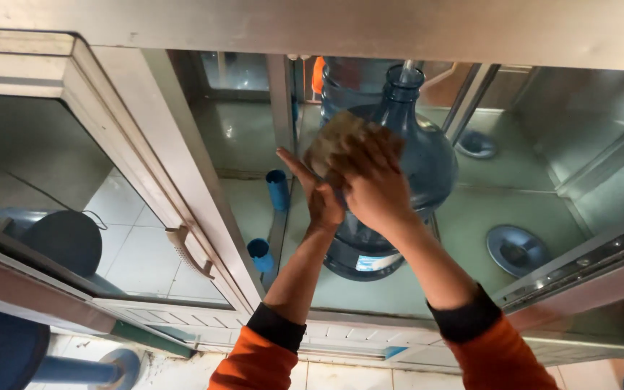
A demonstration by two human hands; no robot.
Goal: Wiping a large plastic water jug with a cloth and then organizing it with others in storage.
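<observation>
A large blue water bottle (427, 162) stands inside a steel wash cabinet (471, 224), its neck pointing up toward the back. My right hand (373, 184) presses a tan sponge (334, 141) against the bottle's shoulder. My left hand (319, 195) rests flat on the bottle's side just below and to the left of the sponge, partly hidden by the right hand. Both arms wear orange sleeves with black cuffs.
Two blue nozzle tubes (277, 189) rise from the cabinet floor left of the bottle. Round steel drain cups (516, 250) sit to the right. An open glass door with a handle (188, 249) stands at the left. A second blue bottle (1, 354) lies at lower left.
</observation>
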